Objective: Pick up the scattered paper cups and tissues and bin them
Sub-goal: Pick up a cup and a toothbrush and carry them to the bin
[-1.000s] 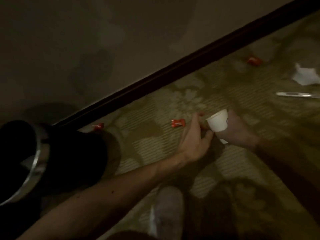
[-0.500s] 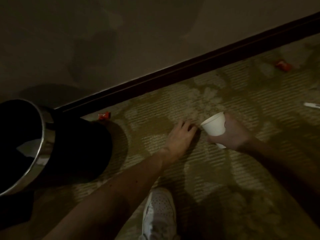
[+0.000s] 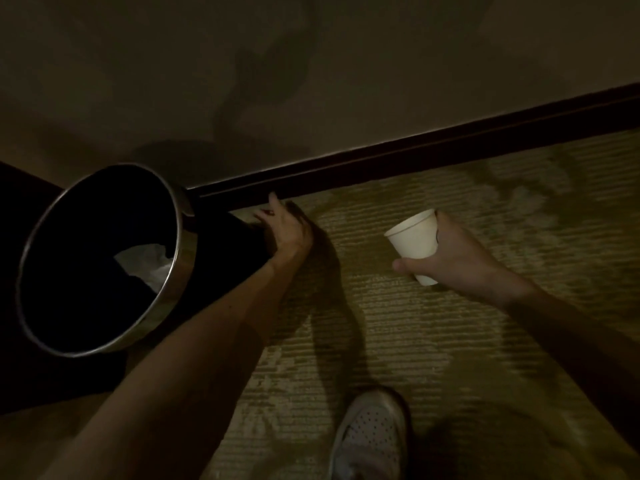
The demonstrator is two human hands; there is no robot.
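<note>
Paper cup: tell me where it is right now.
In the head view the paper cup is right of centre, gripped by the right hand above the carpet. The left hand and the bin lie to its left.

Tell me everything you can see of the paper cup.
The paper cup is plain white and tapered, with a rolled rim at its wide mouth and a narrower base. It looks like thin paper, undented. The right hand grips its side, thumb across the wall near the base, fingers behind; a small dark mark shows beside them. It is tilted, mouth up and left toward the bin, and seems lifted off the patterned carpet. Its inside is out of view.
</note>
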